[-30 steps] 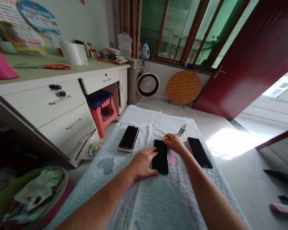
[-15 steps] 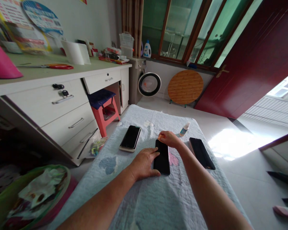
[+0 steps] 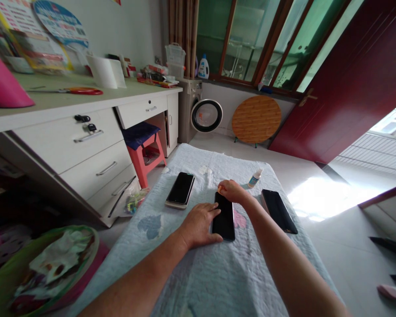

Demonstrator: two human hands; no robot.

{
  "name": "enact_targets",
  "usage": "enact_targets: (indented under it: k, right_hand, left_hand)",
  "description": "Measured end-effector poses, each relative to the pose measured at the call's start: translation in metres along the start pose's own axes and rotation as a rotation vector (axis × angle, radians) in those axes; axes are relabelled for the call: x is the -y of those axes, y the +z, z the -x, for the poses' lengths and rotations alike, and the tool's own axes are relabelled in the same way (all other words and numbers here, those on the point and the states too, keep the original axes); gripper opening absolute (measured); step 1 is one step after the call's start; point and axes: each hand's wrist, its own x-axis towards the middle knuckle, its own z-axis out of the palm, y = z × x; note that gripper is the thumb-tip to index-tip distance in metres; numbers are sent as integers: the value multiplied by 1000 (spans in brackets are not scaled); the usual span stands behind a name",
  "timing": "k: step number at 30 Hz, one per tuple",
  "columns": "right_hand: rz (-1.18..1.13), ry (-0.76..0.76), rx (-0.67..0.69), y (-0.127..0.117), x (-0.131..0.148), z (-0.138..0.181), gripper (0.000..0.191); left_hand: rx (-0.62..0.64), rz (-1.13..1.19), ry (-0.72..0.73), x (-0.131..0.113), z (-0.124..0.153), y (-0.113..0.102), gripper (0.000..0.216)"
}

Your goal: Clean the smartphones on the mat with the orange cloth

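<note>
A black smartphone [image 3: 225, 220] lies screen up on the pale blue quilted cover [image 3: 218, 281] before me. My left hand [image 3: 201, 224] holds it at its left side, fingertips on the screen and thumb by the lower edge. At the phone's top end, my right hand [image 3: 232, 191] is closed on a small orange piece [image 3: 220, 189], perhaps a cloth or sponge; most of it is hidden in the fingers. Left of my hands lies a second phone [image 3: 181, 189] on a pale base or case. A third dark phone [image 3: 279, 211] is at the right, near a small spray bottle [image 3: 254, 178].
Along the left stands a white desk [image 3: 69, 141] with drawers and scissors [image 3: 82, 91] on top. A red stool [image 3: 147, 154] is tucked beside it. A full waste basket [image 3: 92, 259] sits lower left. Behind are a washing machine [image 3: 189, 105] with its door ajar and a round wooden board [image 3: 256, 119].
The whole view has shifted very slightly. Both hands stay at the same places on the phone, with hardly any visible movement.
</note>
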Motion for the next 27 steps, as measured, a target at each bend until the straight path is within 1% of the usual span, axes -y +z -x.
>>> enact_targets:
  k: [6, 10, 13, 18, 23, 27]
  right_hand:
    - [43, 54, 56, -12, -20, 13, 22]
    - [80, 87, 72, -14, -22, 14, 24]
    - [100, 96, 88, -13, -16, 8, 24]
    - [107, 87, 116, -9, 1, -2, 26]
    - [106, 55, 114, -4, 17, -10, 26]
    - [109, 36, 97, -1, 24, -12, 26]
  left_hand:
    - [-13, -10, -5, -2, 0, 0, 78]
    - [-4, -21, -3, -2, 0, 0, 79]
    - [14, -14, 3, -2, 0, -1, 78]
    - [7, 5, 22, 0, 0, 1, 79]
    - [-5, -3, 27, 2, 0, 2, 78]
    - [-13, -32, 22, 1, 0, 3, 77]
